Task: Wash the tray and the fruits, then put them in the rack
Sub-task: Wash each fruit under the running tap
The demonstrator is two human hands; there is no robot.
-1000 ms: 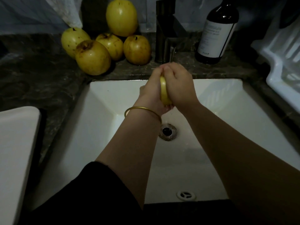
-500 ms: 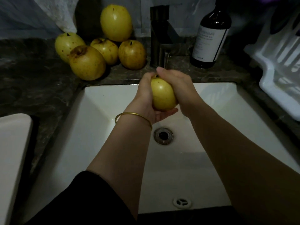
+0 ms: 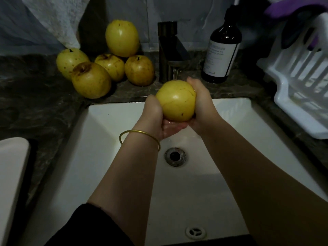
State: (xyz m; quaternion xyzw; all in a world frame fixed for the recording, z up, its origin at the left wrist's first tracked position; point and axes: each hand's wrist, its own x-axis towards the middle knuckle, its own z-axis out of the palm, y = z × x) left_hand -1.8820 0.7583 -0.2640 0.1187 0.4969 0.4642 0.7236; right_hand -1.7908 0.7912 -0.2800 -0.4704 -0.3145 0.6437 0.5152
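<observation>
Yellow apple (image 3: pixel 175 101): judged firm, wet, slippery; it is cupped at its sides by the curled left hand (image 3: pixel 153 113) and right hand (image 3: pixel 202 102).

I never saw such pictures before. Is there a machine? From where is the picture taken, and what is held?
No machine: a person works with bare hands, and one camera worn on the head looks down at them. The left hand and right hand together hold a round yellow fruit, fingers curled round it, over the white rectangular sink, below the dark metal tap. Five more yellow fruits are grouped on the dark stone counter, at the left. A dark bottle with a pale label stands beside the tap; the white plastic rack is at the right.
</observation>
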